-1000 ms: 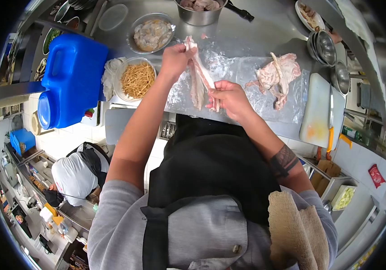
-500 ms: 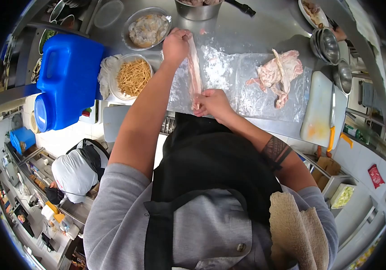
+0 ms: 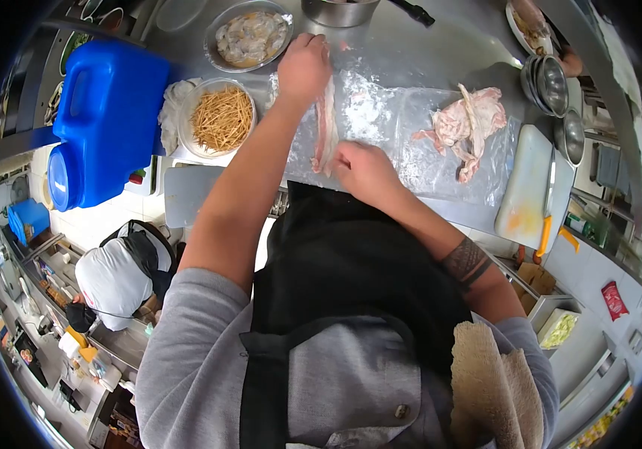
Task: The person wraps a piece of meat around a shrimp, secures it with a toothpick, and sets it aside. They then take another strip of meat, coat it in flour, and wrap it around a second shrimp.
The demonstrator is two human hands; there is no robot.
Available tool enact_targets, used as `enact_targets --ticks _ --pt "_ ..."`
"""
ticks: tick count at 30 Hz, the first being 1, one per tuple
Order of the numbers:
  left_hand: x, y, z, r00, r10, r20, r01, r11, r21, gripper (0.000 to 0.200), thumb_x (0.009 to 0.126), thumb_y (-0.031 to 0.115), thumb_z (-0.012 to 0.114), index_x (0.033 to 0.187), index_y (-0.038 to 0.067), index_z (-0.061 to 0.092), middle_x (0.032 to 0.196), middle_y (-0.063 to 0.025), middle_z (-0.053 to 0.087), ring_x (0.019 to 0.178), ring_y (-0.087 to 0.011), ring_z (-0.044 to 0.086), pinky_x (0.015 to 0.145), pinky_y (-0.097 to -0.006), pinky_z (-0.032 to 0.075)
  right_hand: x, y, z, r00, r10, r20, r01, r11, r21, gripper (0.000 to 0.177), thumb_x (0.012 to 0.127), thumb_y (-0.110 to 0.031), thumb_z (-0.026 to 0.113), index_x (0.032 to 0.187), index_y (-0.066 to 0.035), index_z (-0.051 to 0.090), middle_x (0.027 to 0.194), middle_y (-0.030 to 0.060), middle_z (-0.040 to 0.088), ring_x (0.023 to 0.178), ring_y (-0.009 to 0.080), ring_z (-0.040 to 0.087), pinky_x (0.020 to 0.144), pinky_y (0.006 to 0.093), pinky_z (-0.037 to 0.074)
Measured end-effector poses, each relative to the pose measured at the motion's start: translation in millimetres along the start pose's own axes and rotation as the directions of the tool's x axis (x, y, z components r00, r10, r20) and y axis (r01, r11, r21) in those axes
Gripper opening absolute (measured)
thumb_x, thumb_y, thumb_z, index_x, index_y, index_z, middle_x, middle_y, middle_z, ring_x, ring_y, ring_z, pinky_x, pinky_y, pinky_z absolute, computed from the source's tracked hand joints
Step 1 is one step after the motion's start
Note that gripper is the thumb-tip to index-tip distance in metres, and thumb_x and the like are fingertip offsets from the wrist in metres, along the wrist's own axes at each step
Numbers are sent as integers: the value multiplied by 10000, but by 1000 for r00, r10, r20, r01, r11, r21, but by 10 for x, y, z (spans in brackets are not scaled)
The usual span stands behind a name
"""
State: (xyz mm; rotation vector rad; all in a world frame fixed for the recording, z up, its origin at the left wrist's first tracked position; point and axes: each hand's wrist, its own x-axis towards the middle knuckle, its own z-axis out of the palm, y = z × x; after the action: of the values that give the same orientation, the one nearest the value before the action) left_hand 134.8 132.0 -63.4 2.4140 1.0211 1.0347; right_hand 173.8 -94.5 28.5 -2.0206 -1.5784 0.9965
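Note:
A long strip of raw bacon [image 3: 325, 123] lies flat on a floured sheet of clear plastic film [image 3: 411, 150] spread over the steel counter. My left hand [image 3: 304, 67] presses on the strip's far end. My right hand [image 3: 364, 170] rests by the near end, fingers curled on the film beside it. A heap of more raw bacon [image 3: 467, 123] sits on the film to the right.
A bowl of thin sticks [image 3: 221, 117] and a blue jerrycan [image 3: 100, 123] stand to the left. A bowl of pale raw food [image 3: 250, 34] sits behind. A white cutting board [image 3: 527, 187] with an orange-handled knife [image 3: 548, 209] lies right, near stacked steel bowls [image 3: 549, 82]. Another person in a white cap [image 3: 111, 277] works below left.
The bacon strip, held up stretched between both hands a second ago, now lies flat on the film. Both hands came down with it.

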Motion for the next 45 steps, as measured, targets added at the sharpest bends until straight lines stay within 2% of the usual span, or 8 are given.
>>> enact_targets --ticks 4,7,13,18,24,33,35,45 --pt "-199 185 -248 995 92 -34 -92 996 4 154 935 144 700 1049 43 725 1062 -131 687 1058 -332 677 821 -448 555 147 233 137 893 -394 -218 382 919 -97 303 900 -21 612 1182 -2 722 1321 178 689 1339 333 599 1120 462 487" --pt "-247 143 -311 993 112 36 -113 993 31 186 929 153 719 1055 16 721 1008 -145 710 982 -347 692 806 -461 552 151 346 284 858 -513 -22 490 832 -261 355 876 20 602 1213 0 709 1472 171 609 1453 321 503 1200 450 429" --pt "253 -21 79 842 -476 254 535 681 -500 197 976 99 649 1115 -29 707 1017 -205 764 946 -426 721 871 -464 564 56 431 377 858 -508 -77 484 848 -215 361 852 35 596 1191 5 716 1468 174 627 1446 321 527 1245 458 397" --pt "-32 300 -430 977 -105 188 134 979 -152 311 936 63 602 1212 -27 714 1251 -225 719 1174 -379 683 1003 -453 534 23 432 364 862 -491 -125 461 862 -210 368 877 39 601 1221 -18 717 1454 156 645 1424 317 560 1240 510 396" --pt "-555 42 -277 892 205 404 -283 948 144 462 1044 187 520 1463 3 577 1582 -187 526 1488 -344 465 1223 -479 379 -59 468 456 852 -502 -149 454 850 -267 428 856 45 607 1272 3 695 1469 161 635 1436 307 550 1265 526 346" --pt "-272 166 -397 967 143 209 -159 985 63 468 1006 132 538 1455 5 579 1571 -181 543 1481 -372 473 1241 -513 349 -62 480 446 868 -485 -110 430 843 -323 474 849 -20 606 1313 22 693 1460 153 647 1440 288 546 1292 526 293" --pt "-481 275 -679 805 57 591 -100 994 40 465 942 80 585 1399 4 631 1531 -168 589 1449 -366 513 1239 -500 358 -36 538 449 854 -503 -131 443 837 -322 465 855 -24 602 1309 21 695 1450 151 654 1435 284 552 1291 527 295" --pt "-683 53 -664 818 208 536 -240 971 -9 554 963 155 634 1489 -1 553 1604 -167 511 1529 -321 426 1289 -454 298 -102 589 404 826 -559 -74 512 798 -317 420 851 -17 622 1260 19 710 1362 135 710 1352 264 628 1283 520 319"
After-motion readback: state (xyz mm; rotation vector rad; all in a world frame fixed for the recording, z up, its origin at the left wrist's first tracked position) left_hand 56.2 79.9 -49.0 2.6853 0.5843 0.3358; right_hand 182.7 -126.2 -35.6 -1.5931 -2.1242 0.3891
